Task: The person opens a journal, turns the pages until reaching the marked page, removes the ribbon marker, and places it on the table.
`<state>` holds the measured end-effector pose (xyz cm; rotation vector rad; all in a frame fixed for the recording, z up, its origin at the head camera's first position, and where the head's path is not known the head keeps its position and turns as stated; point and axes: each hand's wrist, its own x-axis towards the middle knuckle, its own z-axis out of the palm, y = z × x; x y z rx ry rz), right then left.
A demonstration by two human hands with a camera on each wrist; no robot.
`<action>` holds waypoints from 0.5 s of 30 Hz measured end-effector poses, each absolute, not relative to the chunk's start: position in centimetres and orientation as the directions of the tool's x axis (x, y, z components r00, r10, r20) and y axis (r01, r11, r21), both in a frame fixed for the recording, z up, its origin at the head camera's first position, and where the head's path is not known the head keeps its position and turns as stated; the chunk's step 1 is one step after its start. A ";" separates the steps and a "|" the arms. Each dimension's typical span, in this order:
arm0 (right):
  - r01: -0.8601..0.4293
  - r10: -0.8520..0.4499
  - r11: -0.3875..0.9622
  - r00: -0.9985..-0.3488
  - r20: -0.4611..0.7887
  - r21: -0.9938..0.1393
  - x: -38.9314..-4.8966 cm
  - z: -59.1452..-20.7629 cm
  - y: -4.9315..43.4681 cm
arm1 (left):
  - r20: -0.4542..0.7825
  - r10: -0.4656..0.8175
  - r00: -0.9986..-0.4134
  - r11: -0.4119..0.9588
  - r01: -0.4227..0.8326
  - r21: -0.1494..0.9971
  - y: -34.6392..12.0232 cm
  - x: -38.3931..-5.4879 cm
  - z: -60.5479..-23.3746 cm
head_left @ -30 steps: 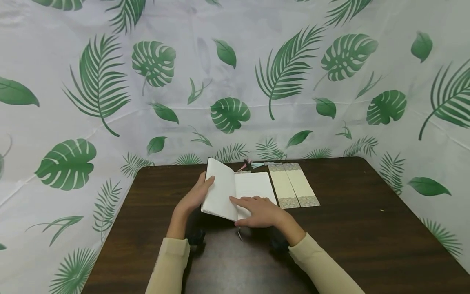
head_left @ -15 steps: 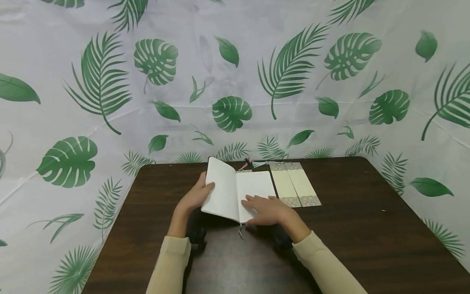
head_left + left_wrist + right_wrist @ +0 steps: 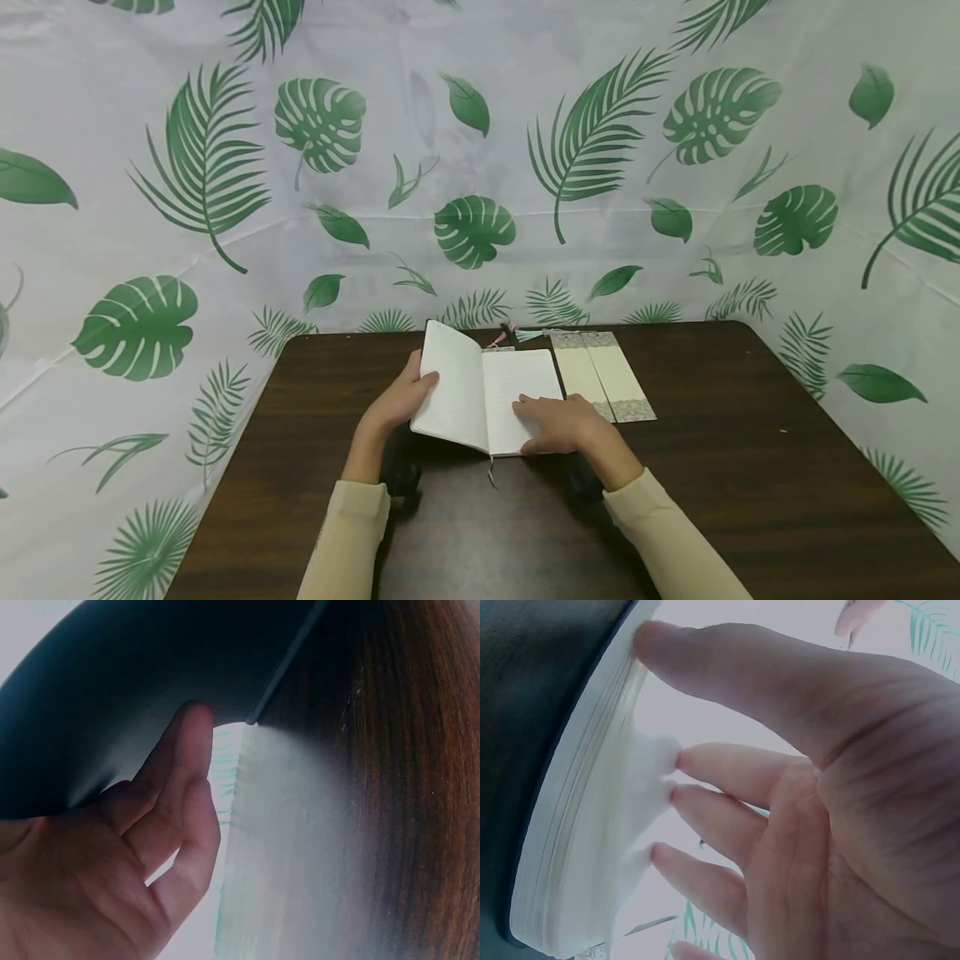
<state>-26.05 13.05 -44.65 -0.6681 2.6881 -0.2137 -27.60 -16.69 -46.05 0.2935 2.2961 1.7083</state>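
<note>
An open notebook (image 3: 453,392) with blank-looking white pages lies on the dark wooden table, its left half tilted up. My left hand (image 3: 397,404) holds that raised half at its outer edge, thumb on the page. In the left wrist view, the fingers of the left hand (image 3: 169,810) lie against the dark cover (image 3: 97,690) from behind. The right hand (image 3: 566,425) rests its spread fingertips on the lower right page. Seen from the right wrist, its thumb (image 3: 727,656) is at the edge of the page stack (image 3: 562,817). A ribbon (image 3: 492,473) hangs below the spine.
Two cream bookmarks (image 3: 600,375) with patterned ends lie side by side to the right of the notebook, partly behind the right hand. Pink and pale blue tassels (image 3: 528,335) lie at the table's (image 3: 750,467) back edge. A leaf-print cloth (image 3: 480,150) hangs behind.
The right hand has slid rightward across the page, from near the spine toward the outer lower corner, showing more of the right page. The left hand keeps its hold on the notebook.
</note>
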 end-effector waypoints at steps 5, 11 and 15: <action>-0.448 -0.497 0.867 -0.810 -0.311 -0.218 -26.0 -44.6 13.3 | -0.086 0.318 -0.944 0.288 0.010 0.957 -16.6 -27.6 -46.1; -0.446 -0.502 0.863 -0.806 -0.313 -0.236 -26.0 -44.5 13.4 | -0.082 0.316 -0.945 0.290 0.014 0.957 -16.4 -27.6 -46.2; -0.430 -0.499 0.862 -0.811 -0.306 -0.268 -26.0 -44.7 13.4 | -0.082 0.306 -0.949 0.295 0.013 0.956 -16.4 -27.5 -46.1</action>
